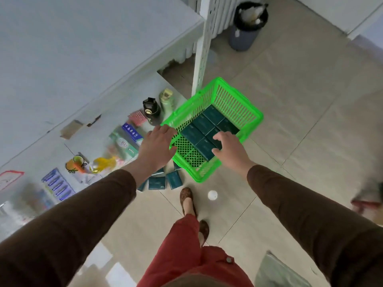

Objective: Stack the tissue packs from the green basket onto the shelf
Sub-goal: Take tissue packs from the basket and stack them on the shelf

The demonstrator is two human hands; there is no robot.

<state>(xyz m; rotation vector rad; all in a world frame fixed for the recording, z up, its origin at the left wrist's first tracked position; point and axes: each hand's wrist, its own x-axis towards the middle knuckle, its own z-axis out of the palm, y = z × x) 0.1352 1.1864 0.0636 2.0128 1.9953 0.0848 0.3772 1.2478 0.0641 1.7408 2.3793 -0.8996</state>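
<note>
Tissue packs point(204, 129) in basket point(238, 100), under hands point(228, 146)

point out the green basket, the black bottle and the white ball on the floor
green basket point(251, 118): head view, on its far right rim
black bottle point(152, 112): head view, on its body
white ball point(212, 195): head view, on its middle

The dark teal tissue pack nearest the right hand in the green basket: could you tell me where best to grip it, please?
Judging by its pose, come from above. The dark teal tissue pack lies flat at the end of its row, against the bare mesh floor of the green plastic basket. The right hand could pinch its two short ends, fingers over the far one.
</note>
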